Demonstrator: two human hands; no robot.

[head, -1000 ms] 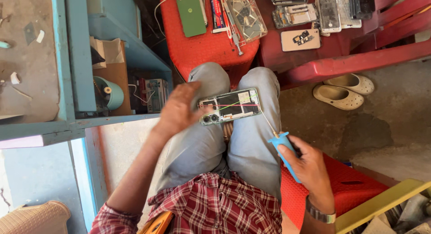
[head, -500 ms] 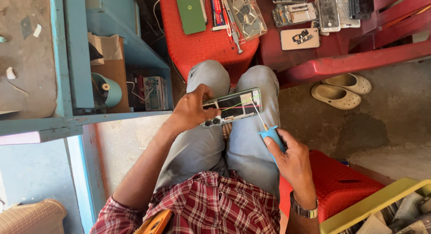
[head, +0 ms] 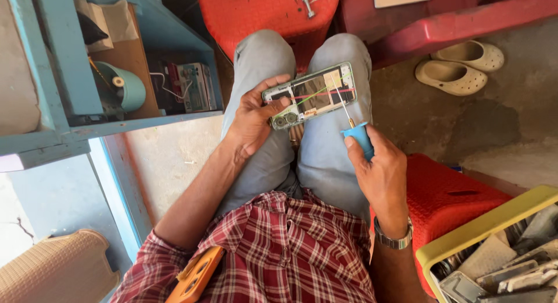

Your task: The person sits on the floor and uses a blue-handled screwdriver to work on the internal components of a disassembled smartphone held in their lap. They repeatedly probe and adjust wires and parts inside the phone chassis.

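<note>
An opened phone (head: 314, 93) with its back cover off lies across my knees, its circuit board and coloured wires showing. My left hand (head: 256, 117) grips the phone's left end, thumb on top near the camera lenses. My right hand (head: 378, 169) holds a blue-handled screwdriver (head: 357, 131); its thin shaft points up and its tip touches the phone's right part.
A red stool (head: 261, 12) with tools stands ahead of my knees, a red bench (head: 453, 29) beside it. Blue shelves (head: 128, 76) with a teal cup and boxes are at left. Two sandals (head: 459, 67) lie at right. A yellow crate (head: 494, 250) of phone parts sits at lower right.
The view has moved closer and downward. My right hand has brought the screwdriver up from beside my thigh to the phone. My left hand has kept its hold on the phone.
</note>
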